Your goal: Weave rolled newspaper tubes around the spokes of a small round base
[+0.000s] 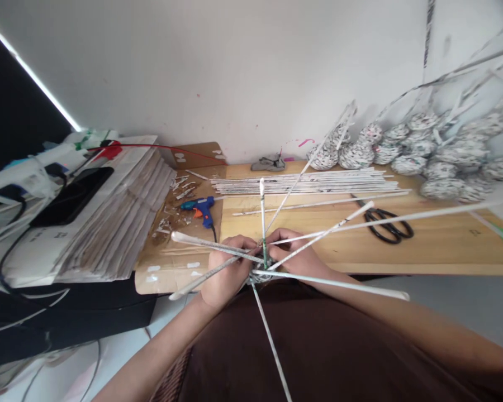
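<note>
- Left hand (230,268): fingers curled around the left side of a small woven paper base (262,274), gripping it.
- Right hand (293,251): thumb and fingers bent against the right side of the same base, pinching it; the fingertips are partly hidden.
- Location of base: between the two hands, at the near edge of the table (339,254), just in front of the person's dark brown clothing (310,346).
- Paper spokes (331,283) radiate from the base in several directions, one standing up toward the wall. A long paper strip (427,215) runs from the right hand toward the right; whether the fingers pinch it cannot be told.
- Left of the hands: a blue glue gun (207,211) lies on cardboard (163,282) among paper scraps; farther left, a stack of paper (129,218) bears a black phone (73,195).
- Beyond the hands: a bundle of paper sticks (302,182) lies flat.
- To the right: black-handled scissors (389,225) lie on the table; rounded woven paper pieces (358,153) sit along the wall.
</note>
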A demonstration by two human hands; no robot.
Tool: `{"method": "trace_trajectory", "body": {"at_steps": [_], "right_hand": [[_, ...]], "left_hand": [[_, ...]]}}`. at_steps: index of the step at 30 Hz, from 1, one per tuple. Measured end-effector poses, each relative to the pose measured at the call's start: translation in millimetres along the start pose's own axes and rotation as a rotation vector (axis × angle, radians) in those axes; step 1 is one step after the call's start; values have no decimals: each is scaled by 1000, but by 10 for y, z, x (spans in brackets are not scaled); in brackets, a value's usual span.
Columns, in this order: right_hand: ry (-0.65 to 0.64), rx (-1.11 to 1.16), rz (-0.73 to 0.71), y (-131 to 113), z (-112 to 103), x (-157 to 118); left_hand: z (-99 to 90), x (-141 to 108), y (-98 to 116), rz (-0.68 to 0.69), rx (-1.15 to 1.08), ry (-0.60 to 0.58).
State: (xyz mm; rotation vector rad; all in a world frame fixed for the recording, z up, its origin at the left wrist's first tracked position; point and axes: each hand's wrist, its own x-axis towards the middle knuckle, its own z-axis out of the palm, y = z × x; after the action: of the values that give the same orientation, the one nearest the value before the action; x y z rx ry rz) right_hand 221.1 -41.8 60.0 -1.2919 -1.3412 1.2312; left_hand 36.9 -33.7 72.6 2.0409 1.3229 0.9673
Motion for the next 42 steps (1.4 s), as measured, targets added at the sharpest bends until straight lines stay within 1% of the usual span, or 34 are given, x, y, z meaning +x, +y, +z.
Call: {"method": "trace_trajectory", "body": {"at_steps": [4, 9, 15, 21, 23, 27, 29, 31, 37, 40, 42], "right_hand": [[30, 50, 13, 4, 13, -9], [30, 45, 57, -26, 10, -10], [65, 32, 16, -20, 17, -31], [19, 82, 81, 26, 30, 19], [8, 120, 85, 32, 41, 37], [4, 96, 13, 25, 59, 29], [19, 60, -41, 27, 58, 9], [19, 63, -66, 42, 46, -12], [-74, 113, -121, 95, -37, -63], [-71, 92, -221, 90, -75, -79], [-60, 69, -298, 83, -92, -85]], "left_hand": [[8, -1, -4, 33, -3, 28], [11, -4, -22, 62, -13, 4], [-26, 0, -12, 37, -57, -26], [-33, -7, 14, 111, 63, -7], [-25, -12, 6, 149, 71, 8], [-8, -15, -12, 195, 82, 40], [-3, -14, -11, 179, 84, 64], [-2, -16, -5, 155, 73, 75], [17, -37, 8, 114, 104, 69], [19, -29, 22, 127, 101, 71], [5, -17, 35, 170, 73, 36]]}}
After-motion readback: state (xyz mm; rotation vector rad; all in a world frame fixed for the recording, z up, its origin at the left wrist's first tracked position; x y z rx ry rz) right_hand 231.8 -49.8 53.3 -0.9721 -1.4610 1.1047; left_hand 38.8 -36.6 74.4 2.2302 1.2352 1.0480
